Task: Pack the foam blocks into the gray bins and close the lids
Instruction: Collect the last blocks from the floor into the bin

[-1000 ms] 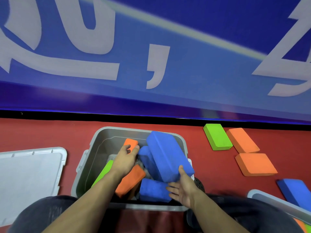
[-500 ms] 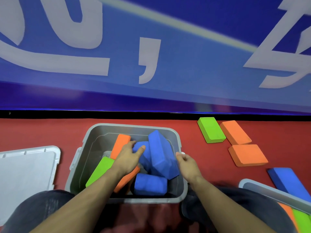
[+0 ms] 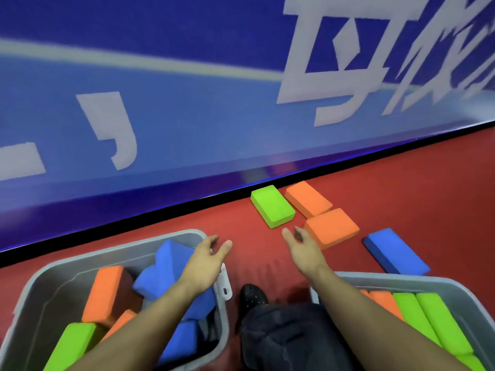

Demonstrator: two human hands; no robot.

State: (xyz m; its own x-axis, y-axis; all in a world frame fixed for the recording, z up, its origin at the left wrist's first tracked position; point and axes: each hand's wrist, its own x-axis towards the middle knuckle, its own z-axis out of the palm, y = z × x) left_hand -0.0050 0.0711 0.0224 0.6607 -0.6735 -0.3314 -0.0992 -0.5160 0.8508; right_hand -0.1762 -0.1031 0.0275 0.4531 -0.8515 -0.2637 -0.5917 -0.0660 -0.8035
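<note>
Red carpeted floor [image 3: 401,183] met a blue lettered wall [image 3: 187,116]. Both hands, left hand [image 3: 205,259] and right hand [image 3: 302,247], hovered empty with fingers loosely spread, near the loose green foam block [image 3: 272,206] and two orange foam blocks [image 3: 330,227], between two open gray plastic bins [image 3: 166,241] holding blocks.

floor: red carpeted floor [image 3: 401,183], running to a blue wall banner at 12 o'clock
at 8 o'clock: open gray plastic bin [image 3: 128,249]
at 4 o'clock: second gray plastic bin [image 3: 439,283]
at 1 o'clock: flat green foam block [image 3: 272,206], two flat orange foam blocks [image 3: 308,198] [image 3: 332,227] just beside it
at 3 o'clock: flat blue foam block [image 3: 395,251]
at 6 o'clock: black perforated shoe [image 3: 251,295]
</note>
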